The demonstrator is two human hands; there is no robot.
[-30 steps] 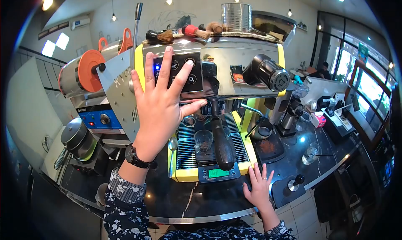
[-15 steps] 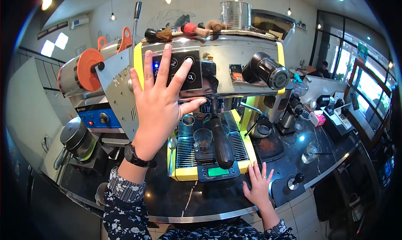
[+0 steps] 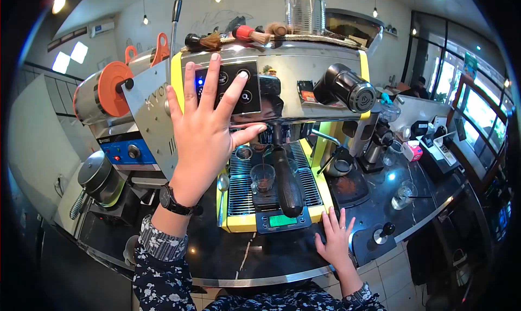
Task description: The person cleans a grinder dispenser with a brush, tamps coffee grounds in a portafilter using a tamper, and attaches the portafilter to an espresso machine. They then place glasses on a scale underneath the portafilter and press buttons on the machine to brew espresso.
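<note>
My left hand (image 3: 203, 124) is spread over the black button panel (image 3: 253, 102) of the espresso machine (image 3: 287, 67), its index fingertip on an upper right button. It holds nothing. A black-handled portafilter (image 3: 287, 189) is fitted under the machine front. Below it a small glass cup (image 3: 262, 178) stands on a scale (image 3: 283, 220) with a lit green display. My right hand (image 3: 335, 238) lies with fingers apart at the machine's lower right corner, on the dark counter (image 3: 217, 257), holding nothing. A spoon (image 3: 222, 186) rests at the left side of the drip tray.
A tamper (image 3: 382, 233) sits on a mat right of my right hand. Farther right are a steel pitcher (image 3: 340, 164) and a glass with a straw (image 3: 401, 196). Brushes (image 3: 251, 34) and a can (image 3: 305, 16) top the machine. A pot (image 3: 99, 178) stands left. A person (image 3: 419, 88) is far back.
The view has shifted very slightly, and the machine sits a little higher in it. Both hands keep their places at the panel and on the counter.
</note>
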